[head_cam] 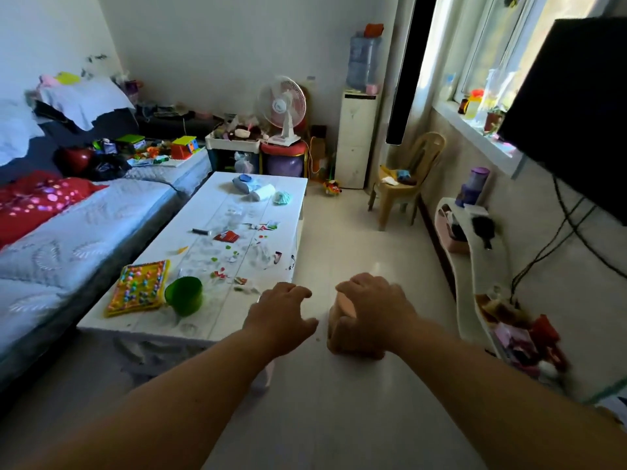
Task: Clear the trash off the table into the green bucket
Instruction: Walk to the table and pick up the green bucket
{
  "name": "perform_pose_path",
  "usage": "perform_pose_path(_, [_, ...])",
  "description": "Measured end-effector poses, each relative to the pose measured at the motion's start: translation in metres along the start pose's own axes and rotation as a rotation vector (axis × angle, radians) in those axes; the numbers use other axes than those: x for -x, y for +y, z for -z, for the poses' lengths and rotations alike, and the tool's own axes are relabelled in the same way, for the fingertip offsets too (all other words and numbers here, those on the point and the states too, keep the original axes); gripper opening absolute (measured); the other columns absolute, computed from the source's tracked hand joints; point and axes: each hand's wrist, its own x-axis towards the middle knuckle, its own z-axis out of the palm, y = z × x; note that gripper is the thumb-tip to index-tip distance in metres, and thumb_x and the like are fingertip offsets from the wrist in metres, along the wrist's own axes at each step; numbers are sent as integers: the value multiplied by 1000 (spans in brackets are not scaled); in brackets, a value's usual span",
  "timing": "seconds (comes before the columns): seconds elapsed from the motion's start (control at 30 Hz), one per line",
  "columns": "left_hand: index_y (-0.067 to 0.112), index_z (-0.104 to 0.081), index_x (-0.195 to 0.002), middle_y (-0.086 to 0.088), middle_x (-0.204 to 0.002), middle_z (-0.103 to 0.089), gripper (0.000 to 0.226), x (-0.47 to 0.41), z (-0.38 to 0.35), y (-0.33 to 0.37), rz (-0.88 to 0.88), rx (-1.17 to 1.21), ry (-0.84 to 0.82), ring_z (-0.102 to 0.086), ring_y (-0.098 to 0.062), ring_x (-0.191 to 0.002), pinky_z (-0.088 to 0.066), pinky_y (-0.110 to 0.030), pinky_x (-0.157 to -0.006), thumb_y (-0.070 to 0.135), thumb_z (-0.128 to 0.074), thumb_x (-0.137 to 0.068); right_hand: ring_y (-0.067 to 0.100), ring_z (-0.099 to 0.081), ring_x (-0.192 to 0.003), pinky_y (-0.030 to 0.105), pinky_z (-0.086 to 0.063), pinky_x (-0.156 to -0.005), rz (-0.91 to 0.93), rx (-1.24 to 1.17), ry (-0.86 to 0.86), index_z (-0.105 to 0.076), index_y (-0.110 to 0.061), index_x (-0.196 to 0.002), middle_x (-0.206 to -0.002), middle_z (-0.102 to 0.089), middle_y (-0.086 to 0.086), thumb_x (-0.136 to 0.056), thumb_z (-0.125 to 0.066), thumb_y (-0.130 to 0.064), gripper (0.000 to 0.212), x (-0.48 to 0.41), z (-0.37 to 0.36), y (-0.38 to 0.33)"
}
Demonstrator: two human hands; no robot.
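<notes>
Bucket [184,295], green, on counter [217,320] left of our hands.
Left hand [284,317] spread, empty; right hand [368,317] curled on pink object [341,308].

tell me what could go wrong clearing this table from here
1. The green bucket stands by the near table edge; a sweeping left hand might knock it off.
2. Scraps near the right edge could fall to the floor.
3. The yellow bead board beside the bucket might be swept in by mistake.
</notes>
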Motion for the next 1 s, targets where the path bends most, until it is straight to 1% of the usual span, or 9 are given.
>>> perform_pose_path(0.07, [28,-43,-139,-1,-146,-42,63,-43,3,-13,25,11,0,-40,-22,-131,-38,-43,-106,50,-58,-81,26,-40,-133,47,-36,-106,15,8,-28,-36,-33,-140,-149,-37,0,-85,-57,-49,62,-45,-1,10])
perform_pose_path(0.2, [28,-43,-139,0,-147,-40,63,-147,13,-50,44,56,25,-38,-22,-133,-35,-44,-108,48,-58,-81,26,-39,-134,48,-35,-107,40,3,-16,-36,-34,-140,-150,-36,1,-84,-57,-49,62,-155,-6,24])
perform_pose_path(0.37, [30,-45,-138,2,-146,-42,62,-267,46,-99,57,67,35,-39,-20,-132,-36,-41,-107,48,-58,-80,25,-44,-129,46,-39,-104,51,-37,-2,-36,-32,-139,-146,-41,1,-85,-56,-47,60,-291,1,25])
perform_pose_path(0.47, [31,-45,-136,2,-145,-43,62,-322,69,-126,89,112,24,-38,-20,-133,-35,-41,-107,47,-57,-78,25,-45,-128,46,-39,-102,78,-51,-18,-35,-33,-140,-144,-41,0,-85,-55,-47,59,-362,7,18])
perform_pose_path(0.57, [29,-46,-136,1,-144,-43,61,-365,88,-152,156,167,74,-40,-19,-131,-37,-39,-105,43,-59,-79,25,-44,-130,45,-40,-103,116,-62,-44,-33,-33,-141,-147,-38,0,-86,-54,-48,61,-425,12,7])
perform_pose_path(0.67, [29,-46,-137,2,-143,-43,61,-397,98,-181,232,168,96,-44,-17,-127,-38,-38,-105,43,-61,-79,27,-42,-132,43,-40,-103,196,-40,-53,-33,-34,-142,-152,-31,2,-85,-55,-48,63,-488,12,-6])
perform_pose_path(0.8, [32,-47,-136,2,-143,-44,61,-437,113,-223,371,133,150,-43,-20,-128,-39,-40,-104,48,-60,-78,28,-39,-134,42,-38,-107,337,-26,-71,-32,-34,-143,-155,-26,4,-87,-53,-49,62,-572,11,-29])
perform_pose_path(0.9, [30,-47,-137,0,-144,-43,61,-469,126,-254,505,98,192,-43,-24,-128,-40,-39,-103,48,-60,-80,27,-36,-137,42,-34,-109,467,-22,-123,-32,-35,-142,-155,-24,2,-87,-54,-49,61,-637,2,-48])
perform_pose_path(1.0, [29,-47,-137,-2,-145,-43,62,-497,129,-283,680,151,228,-43,-25,-129,-39,-40,-104,48,-59,-79,27,-35,-137,43,-32,-110,622,6,-200,-32,-34,-142,-155,-24,2,-86,-54,-48,62,-704,-5,-67])
